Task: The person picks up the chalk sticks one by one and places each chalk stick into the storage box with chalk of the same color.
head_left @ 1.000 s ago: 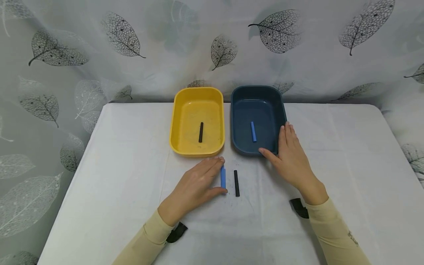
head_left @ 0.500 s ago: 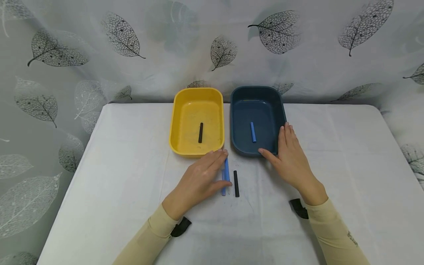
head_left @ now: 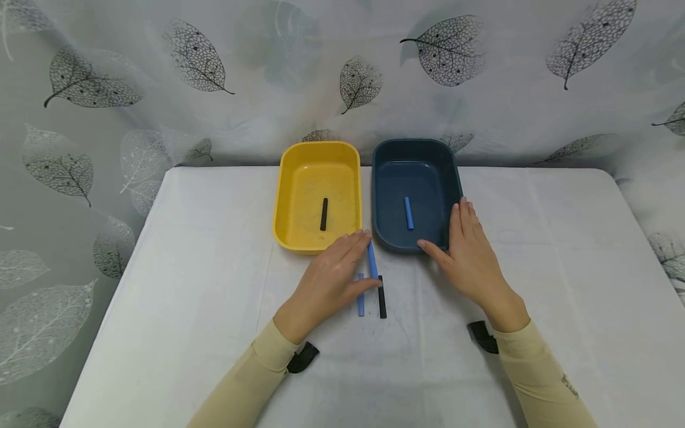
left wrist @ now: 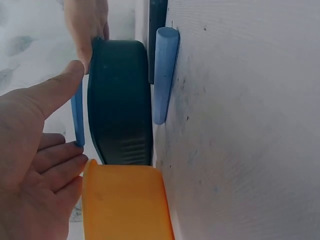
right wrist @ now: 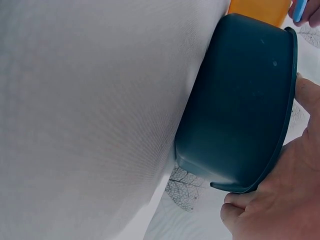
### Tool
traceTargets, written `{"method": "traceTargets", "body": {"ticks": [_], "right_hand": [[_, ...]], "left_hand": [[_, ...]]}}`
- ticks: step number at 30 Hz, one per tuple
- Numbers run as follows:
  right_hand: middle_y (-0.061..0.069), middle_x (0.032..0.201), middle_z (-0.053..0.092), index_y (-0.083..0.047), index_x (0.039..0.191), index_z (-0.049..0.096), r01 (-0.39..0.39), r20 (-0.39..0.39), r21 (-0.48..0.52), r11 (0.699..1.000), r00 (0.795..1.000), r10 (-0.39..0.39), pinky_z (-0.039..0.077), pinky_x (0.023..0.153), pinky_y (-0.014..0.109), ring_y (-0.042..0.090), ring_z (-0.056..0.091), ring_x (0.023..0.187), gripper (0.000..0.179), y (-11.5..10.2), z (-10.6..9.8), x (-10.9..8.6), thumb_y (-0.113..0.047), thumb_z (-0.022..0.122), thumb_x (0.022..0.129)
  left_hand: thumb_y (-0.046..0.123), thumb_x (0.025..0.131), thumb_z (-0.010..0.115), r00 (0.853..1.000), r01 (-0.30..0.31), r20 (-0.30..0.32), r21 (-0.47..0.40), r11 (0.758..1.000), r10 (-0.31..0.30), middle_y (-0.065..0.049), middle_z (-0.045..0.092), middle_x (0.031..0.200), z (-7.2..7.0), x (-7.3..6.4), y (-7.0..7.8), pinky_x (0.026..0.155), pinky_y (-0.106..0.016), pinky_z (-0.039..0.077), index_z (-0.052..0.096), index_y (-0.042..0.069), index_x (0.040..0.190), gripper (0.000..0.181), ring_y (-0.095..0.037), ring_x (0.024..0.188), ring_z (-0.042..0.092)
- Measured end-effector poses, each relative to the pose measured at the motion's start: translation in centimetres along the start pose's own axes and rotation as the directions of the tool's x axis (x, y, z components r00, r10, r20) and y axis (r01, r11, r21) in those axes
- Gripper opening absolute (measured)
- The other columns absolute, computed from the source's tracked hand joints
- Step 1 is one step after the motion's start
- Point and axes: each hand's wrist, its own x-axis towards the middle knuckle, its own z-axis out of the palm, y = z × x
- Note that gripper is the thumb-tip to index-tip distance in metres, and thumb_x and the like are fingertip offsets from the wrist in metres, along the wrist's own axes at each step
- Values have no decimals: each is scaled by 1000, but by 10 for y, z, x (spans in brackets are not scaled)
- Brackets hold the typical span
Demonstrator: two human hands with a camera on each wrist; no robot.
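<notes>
My left hand [head_left: 333, 270] pinches a blue chalk stick [head_left: 372, 260] between thumb and fingertips, held lengthwise above the table in front of the trays. In the left wrist view this chalk [left wrist: 77, 115] is lifted off the cloth. Beneath it lie another blue chalk stick [head_left: 361, 304] and a black chalk stick [head_left: 382, 304], partly overlapped by the thumb. My right hand [head_left: 476, 264] rests against the dark blue tray [head_left: 393, 245], straight fingers along its right side and thumb at the front rim. One blue chalk [head_left: 409, 214] lies inside that tray.
Left of the blue tray stands a yellow tray [head_left: 289, 245] with a black chalk stick [head_left: 323, 215] in it. A white cloth [head_left: 203, 267] covers the table, its far edge just behind the trays. A leaf-patterned curtain [head_left: 267, 77] hangs beyond.
The left hand has lifted the blue chalk and carried it up and to the right, uncovering the other blue chalk on the table. The right hand and both trays have stayed put.
</notes>
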Motion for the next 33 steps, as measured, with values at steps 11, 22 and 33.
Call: {"method": "traceTargets", "body": {"ticks": [11, 22, 33], "right_hand": [[25, 169, -13, 10, 158, -2, 9, -9, 1, 1000, 1000, -9, 8, 127, 61, 45, -6, 157, 104, 1, 0, 0, -62, 48, 101], [25, 169, -13, 10, 158, -2, 15, -18, -3, 1000, 1000, -15, 8, 127, 62, 45, -6, 157, 104, 0, 0, 1, -62, 48, 102], [25, 168, -13, 10, 158, -2, 18, -11, 10, 1000, 1000, -18, 9, 126, 63, 46, -6, 157, 104, -1, -1, 0, -62, 47, 102]], "left_hand": [[40, 82, 86, 999, 31, 18, -13, 999, -31, -13, 59, 147, 4, 13, -1, 118, -35, 42, 53, -1, 145, 82, -25, 135, 58], [45, 85, 81, 994, 101, 49, -27, 994, -100, -13, 59, 147, 4, 30, 0, 115, -37, 46, 52, 0, 146, 81, -26, 136, 57], [44, 86, 81, 988, 149, 52, -52, 988, -146, -17, 57, 148, 8, 42, 2, 114, -39, 48, 51, -2, 147, 82, -29, 136, 57]]}}
